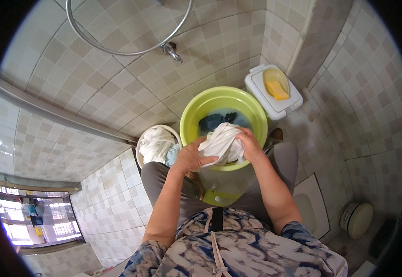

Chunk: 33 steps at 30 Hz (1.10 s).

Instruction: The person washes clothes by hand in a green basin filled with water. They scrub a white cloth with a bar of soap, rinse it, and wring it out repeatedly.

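Between my two hands a bunched white cloth (222, 142) is held over the near side of a round yellow-green basin (188, 107). My left hand (192, 156) grips its left end, thumb across the fabric. At its right end my right hand (251, 144) has its fingers closed on the fold. Behind the cloth, dark laundry (214, 122) lies in cloudy water inside the basin. Just left of the basin stands a pale tub (139, 159) holding white laundry (157, 144) and a light blue piece.
A lidded white bin (258, 83) by the far wall carries a yellow bowl (275, 77) with a yellow-orange item in it. A tap (172, 51) and shower hose (94, 45) are on the wall. A squat toilet (309, 207) and a round container (360, 220) are at right.
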Each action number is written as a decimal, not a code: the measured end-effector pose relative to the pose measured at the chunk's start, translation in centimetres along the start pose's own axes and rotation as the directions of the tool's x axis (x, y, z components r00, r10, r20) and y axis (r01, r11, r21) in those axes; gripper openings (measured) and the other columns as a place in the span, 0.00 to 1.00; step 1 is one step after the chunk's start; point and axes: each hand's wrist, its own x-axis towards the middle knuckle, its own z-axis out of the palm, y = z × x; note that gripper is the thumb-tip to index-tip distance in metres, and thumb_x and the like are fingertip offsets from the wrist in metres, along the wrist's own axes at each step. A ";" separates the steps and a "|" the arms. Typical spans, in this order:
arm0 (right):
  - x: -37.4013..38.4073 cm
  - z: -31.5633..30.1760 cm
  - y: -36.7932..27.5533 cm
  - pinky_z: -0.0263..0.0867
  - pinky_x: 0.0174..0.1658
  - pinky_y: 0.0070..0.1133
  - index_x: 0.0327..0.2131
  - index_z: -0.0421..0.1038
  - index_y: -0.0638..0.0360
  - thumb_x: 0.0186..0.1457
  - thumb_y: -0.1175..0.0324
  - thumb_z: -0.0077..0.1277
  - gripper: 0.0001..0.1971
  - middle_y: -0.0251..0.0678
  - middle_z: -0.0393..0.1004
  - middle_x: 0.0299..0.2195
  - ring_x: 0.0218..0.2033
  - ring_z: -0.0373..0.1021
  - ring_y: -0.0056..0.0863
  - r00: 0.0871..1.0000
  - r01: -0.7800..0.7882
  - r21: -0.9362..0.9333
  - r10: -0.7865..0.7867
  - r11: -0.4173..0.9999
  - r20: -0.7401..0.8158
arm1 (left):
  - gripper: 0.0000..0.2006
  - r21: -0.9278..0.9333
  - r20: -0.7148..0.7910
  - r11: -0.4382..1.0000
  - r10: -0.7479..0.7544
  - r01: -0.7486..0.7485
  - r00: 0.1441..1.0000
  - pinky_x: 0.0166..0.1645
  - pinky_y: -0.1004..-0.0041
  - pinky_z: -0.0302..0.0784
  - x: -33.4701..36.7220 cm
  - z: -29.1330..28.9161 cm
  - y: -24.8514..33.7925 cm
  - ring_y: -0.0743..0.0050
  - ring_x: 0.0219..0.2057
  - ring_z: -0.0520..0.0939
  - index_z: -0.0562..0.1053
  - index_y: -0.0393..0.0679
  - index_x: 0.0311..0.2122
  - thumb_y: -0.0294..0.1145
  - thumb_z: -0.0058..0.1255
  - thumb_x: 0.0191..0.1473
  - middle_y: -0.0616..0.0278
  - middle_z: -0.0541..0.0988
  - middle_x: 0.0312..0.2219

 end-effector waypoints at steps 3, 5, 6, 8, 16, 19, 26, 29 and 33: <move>0.4 -1.1 0.0 0.63 0.43 0.23 0.42 0.66 0.71 0.48 0.71 0.38 0.18 0.39 0.71 0.38 0.39 0.68 0.28 0.992 0.003 0.158 -0.023 0.987 0.123 | 0.41 -0.141 0.045 0.983 0.126 -0.119 0.991 0.50 0.70 0.66 -0.1 1.1 -0.6 0.58 0.45 0.74 0.64 0.40 0.51 0.52 0.61 0.31 0.49 0.74 0.40; 0.3 -1.3 -0.2 0.63 0.45 0.24 0.44 0.64 0.70 0.48 0.70 0.37 0.20 0.41 0.70 0.39 0.40 0.68 0.29 0.991 -0.003 0.176 -0.021 0.984 0.132 | 0.38 -0.226 0.085 0.964 0.166 -0.143 0.982 0.49 0.71 0.65 0.0 1.6 -0.5 0.61 0.44 0.74 0.64 0.38 0.50 0.49 0.60 0.34 0.50 0.74 0.40; 0.1 -1.2 -0.5 0.63 0.45 0.24 0.44 0.64 0.70 0.48 0.70 0.37 0.20 0.42 0.70 0.40 0.40 0.68 0.29 0.990 -0.012 0.206 -0.017 0.978 0.139 | 0.36 -0.261 0.115 0.958 0.156 -0.122 0.981 0.49 0.72 0.65 -0.2 1.7 0.3 0.63 0.43 0.73 0.64 0.37 0.50 0.47 0.60 0.36 0.52 0.74 0.40; 0.1 -1.2 -0.6 0.63 0.45 0.23 0.45 0.64 0.71 0.48 0.70 0.37 0.20 0.42 0.70 0.40 0.41 0.68 0.30 0.988 -0.017 0.229 -0.018 0.973 0.152 | 0.25 -0.336 0.192 0.942 0.078 -0.010 0.978 0.47 0.75 0.65 0.2 2.3 0.4 0.70 0.40 0.73 0.66 0.36 0.47 0.35 0.56 0.42 0.55 0.75 0.38; -0.2 0.1 -1.6 0.63 0.39 0.18 0.40 0.68 0.69 0.47 0.72 0.43 0.16 0.36 0.72 0.35 0.35 0.68 0.22 0.998 -0.049 0.041 0.047 0.998 0.034 | 0.15 -0.843 -0.104 0.538 -0.142 -0.012 0.984 0.40 0.79 0.69 1.8 2.1 -1.4 0.79 0.35 0.75 0.70 0.40 0.43 0.23 0.46 0.46 0.64 0.76 0.35; 0.0 -0.8 -1.5 0.62 0.38 0.17 0.39 0.68 0.67 0.46 0.69 0.50 0.16 0.34 0.71 0.33 0.34 0.67 0.20 0.997 -0.016 -0.293 0.038 0.956 0.070 | 0.13 -0.932 -0.075 0.361 -0.247 0.020 0.966 0.41 0.72 0.71 1.7 0.2 -0.2 0.74 0.36 0.75 0.70 0.38 0.41 0.27 0.46 0.48 0.61 0.76 0.35; -0.2 0.5 -1.1 0.63 0.41 0.23 0.42 0.66 0.65 0.39 0.65 0.58 0.24 0.43 0.72 0.34 0.37 0.69 0.33 0.995 0.097 -0.886 -0.012 0.454 0.103 | 0.14 -0.989 0.019 0.133 -0.263 0.056 0.964 0.42 0.70 0.71 1.8 -0.2 0.7 0.66 0.34 0.76 0.69 0.35 0.40 0.25 0.42 0.45 0.57 0.76 0.33; 0.6 -0.9 0.6 0.63 0.43 0.29 0.42 0.66 0.62 0.39 0.70 0.53 0.22 0.49 0.70 0.37 0.40 0.67 0.45 0.984 0.100 -0.948 -0.171 0.304 0.049 | 0.19 -0.970 0.051 0.232 -0.098 0.073 0.994 0.43 0.72 0.70 0.9 -0.1 1.4 0.69 0.36 0.76 0.67 0.37 0.45 0.24 0.46 0.43 0.59 0.75 0.35; 1.2 -1.1 0.7 0.63 0.41 0.31 0.42 0.67 0.62 0.41 0.75 0.46 0.19 0.50 0.71 0.36 0.37 0.67 0.47 0.921 0.125 -0.941 -0.388 0.316 -0.008 | 0.24 -0.897 0.023 0.441 0.030 0.007 0.999 0.45 0.72 0.69 -0.3 -1.2 3.7 0.70 0.37 0.76 0.66 0.39 0.47 0.27 0.52 0.40 0.59 0.75 0.37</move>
